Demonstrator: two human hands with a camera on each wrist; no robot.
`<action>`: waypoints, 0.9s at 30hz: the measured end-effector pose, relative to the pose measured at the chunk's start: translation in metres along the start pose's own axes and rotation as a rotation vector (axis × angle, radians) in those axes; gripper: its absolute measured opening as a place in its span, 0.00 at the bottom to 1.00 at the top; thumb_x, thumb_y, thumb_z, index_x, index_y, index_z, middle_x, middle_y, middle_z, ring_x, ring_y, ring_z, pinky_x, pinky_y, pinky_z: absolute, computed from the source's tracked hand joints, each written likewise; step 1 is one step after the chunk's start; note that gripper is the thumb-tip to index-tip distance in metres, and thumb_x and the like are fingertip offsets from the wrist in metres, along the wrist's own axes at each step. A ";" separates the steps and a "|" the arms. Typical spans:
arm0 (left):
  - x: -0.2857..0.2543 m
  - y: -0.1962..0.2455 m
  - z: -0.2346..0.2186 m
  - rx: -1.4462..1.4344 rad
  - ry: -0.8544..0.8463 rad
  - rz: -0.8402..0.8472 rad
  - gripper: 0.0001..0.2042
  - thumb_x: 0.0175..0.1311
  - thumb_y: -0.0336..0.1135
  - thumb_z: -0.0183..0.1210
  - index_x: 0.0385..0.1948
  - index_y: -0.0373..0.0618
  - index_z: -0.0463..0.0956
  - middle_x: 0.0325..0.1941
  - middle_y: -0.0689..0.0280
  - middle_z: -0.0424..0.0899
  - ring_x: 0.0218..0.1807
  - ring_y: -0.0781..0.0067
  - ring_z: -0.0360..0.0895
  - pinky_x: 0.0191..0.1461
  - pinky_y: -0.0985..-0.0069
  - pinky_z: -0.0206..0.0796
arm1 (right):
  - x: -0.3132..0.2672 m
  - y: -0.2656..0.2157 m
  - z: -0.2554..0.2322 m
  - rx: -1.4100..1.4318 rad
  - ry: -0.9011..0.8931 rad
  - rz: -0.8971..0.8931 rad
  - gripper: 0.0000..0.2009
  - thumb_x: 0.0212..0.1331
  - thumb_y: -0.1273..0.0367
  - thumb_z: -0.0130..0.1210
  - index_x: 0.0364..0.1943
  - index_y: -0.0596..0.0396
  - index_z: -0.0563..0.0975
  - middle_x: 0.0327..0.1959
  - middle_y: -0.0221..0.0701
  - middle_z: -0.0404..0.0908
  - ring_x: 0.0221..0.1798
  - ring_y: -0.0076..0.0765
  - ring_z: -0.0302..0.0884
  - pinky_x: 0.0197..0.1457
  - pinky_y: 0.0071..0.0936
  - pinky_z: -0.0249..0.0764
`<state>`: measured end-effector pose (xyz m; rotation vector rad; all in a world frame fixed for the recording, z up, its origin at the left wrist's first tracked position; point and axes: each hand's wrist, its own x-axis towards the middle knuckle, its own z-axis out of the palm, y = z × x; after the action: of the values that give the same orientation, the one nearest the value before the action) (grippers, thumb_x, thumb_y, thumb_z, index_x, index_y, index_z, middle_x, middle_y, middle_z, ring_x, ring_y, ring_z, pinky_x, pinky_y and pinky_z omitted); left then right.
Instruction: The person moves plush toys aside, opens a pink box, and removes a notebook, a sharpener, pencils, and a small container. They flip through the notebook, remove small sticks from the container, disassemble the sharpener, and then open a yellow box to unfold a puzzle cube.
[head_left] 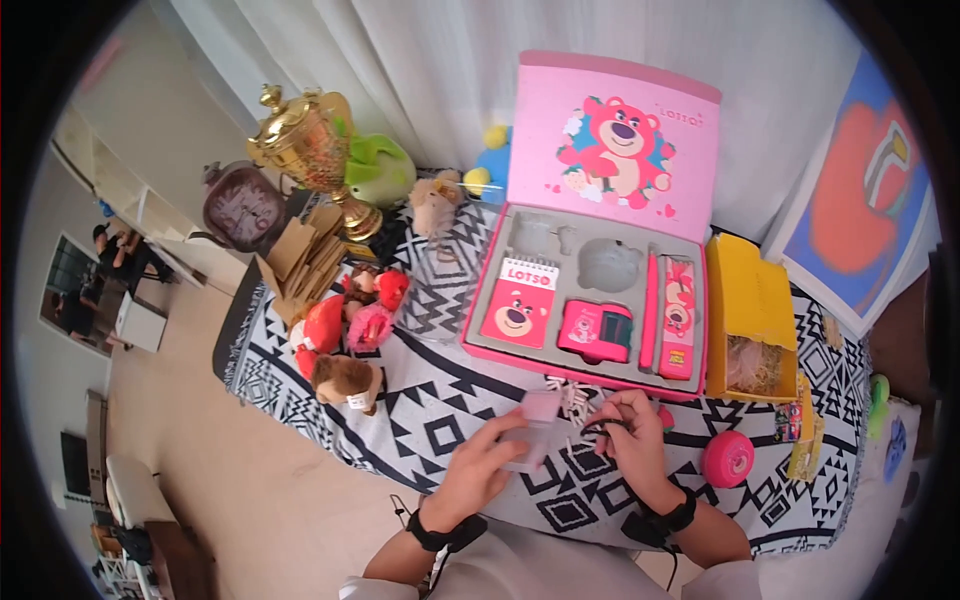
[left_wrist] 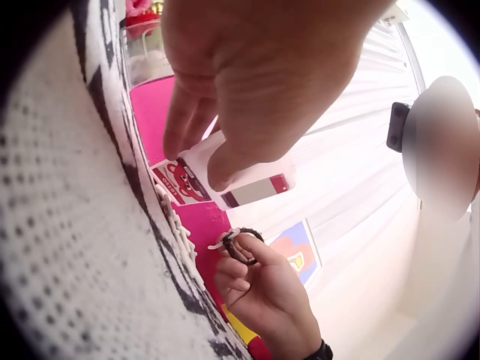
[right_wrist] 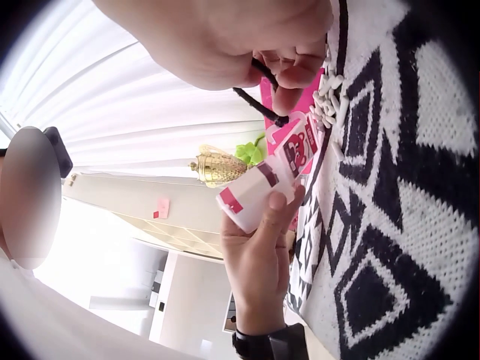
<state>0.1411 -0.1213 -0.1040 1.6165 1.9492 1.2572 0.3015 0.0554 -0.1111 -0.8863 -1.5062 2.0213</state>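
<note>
My left hand (head_left: 480,468) holds a small translucent plastic box (head_left: 532,440) by its sides, fingers on one side and thumb on the other. In the right wrist view, its hinged lid stands raised. In my right hand (head_left: 640,448), thumb and fingers pinch a black hair tie (left_wrist: 227,246) with a pale pink piece on it. The hands are side by side just before the pink gift box (head_left: 480,345), apart from each other. Small white capsule-like pieces (right_wrist: 327,101) lie heaped on the patterned cloth between the hands and the gift box.
In the gift box sit a notepad (head_left: 518,305), a pink case (head_left: 594,330) and a slim pink pack (head_left: 679,320). A pink round case (head_left: 728,459) and yellow box (head_left: 750,310) are on the right. Plush toys (head_left: 345,380) and a gold trophy (head_left: 318,150) stand left.
</note>
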 end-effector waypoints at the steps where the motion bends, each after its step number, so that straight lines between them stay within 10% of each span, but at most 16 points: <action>1: -0.002 0.002 -0.001 -0.001 0.074 0.027 0.21 0.35 0.12 0.55 0.37 0.42 0.76 0.57 0.55 0.74 0.60 0.47 0.75 0.58 0.65 0.72 | 0.000 0.002 -0.003 0.018 -0.017 -0.009 0.09 0.64 0.81 0.47 0.45 0.57 0.67 0.38 0.37 0.81 0.29 0.21 0.76 0.24 0.16 0.68; 9: -0.011 -0.005 -0.001 0.290 0.197 -0.090 0.21 0.36 0.11 0.58 0.37 0.40 0.77 0.57 0.51 0.73 0.63 0.44 0.71 0.60 0.59 0.70 | 0.001 -0.002 -0.003 -0.008 -0.035 -0.079 0.09 0.62 0.81 0.47 0.46 0.63 0.70 0.43 0.39 0.80 0.37 0.27 0.79 0.39 0.21 0.75; 17: 0.005 0.027 0.001 0.539 -0.024 -0.095 0.34 0.45 0.37 0.74 0.56 0.40 0.69 0.66 0.50 0.65 0.70 0.41 0.60 0.69 0.51 0.56 | -0.002 -0.006 0.001 0.085 -0.085 -0.141 0.09 0.66 0.79 0.47 0.49 0.62 0.69 0.44 0.40 0.81 0.39 0.29 0.82 0.37 0.24 0.79; 20: 0.008 0.033 0.000 0.263 0.089 -0.052 0.35 0.45 0.37 0.75 0.58 0.41 0.69 0.64 0.52 0.68 0.68 0.44 0.63 0.67 0.55 0.58 | -0.008 -0.013 0.003 0.084 -0.125 0.041 0.08 0.70 0.72 0.49 0.48 0.61 0.70 0.40 0.38 0.83 0.25 0.24 0.80 0.21 0.16 0.72; 25: 0.037 0.050 0.003 0.066 0.067 -0.015 0.31 0.49 0.30 0.72 0.58 0.39 0.69 0.57 0.55 0.73 0.54 0.58 0.75 0.53 0.69 0.70 | -0.018 -0.022 0.004 -0.083 -0.264 0.066 0.07 0.68 0.71 0.53 0.43 0.61 0.75 0.32 0.28 0.82 0.25 0.15 0.74 0.25 0.13 0.69; 27: 0.040 0.054 0.004 -0.328 -0.270 -0.305 0.27 0.52 0.26 0.70 0.56 0.39 0.70 0.50 0.60 0.76 0.41 0.70 0.78 0.43 0.75 0.72 | -0.021 -0.022 0.004 -0.154 -0.382 -0.070 0.06 0.68 0.73 0.53 0.43 0.61 0.77 0.32 0.29 0.83 0.26 0.16 0.76 0.26 0.13 0.69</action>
<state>0.1660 -0.0848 -0.0531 1.2042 1.6467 1.1027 0.3126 0.0445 -0.0846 -0.5093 -1.8889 2.1300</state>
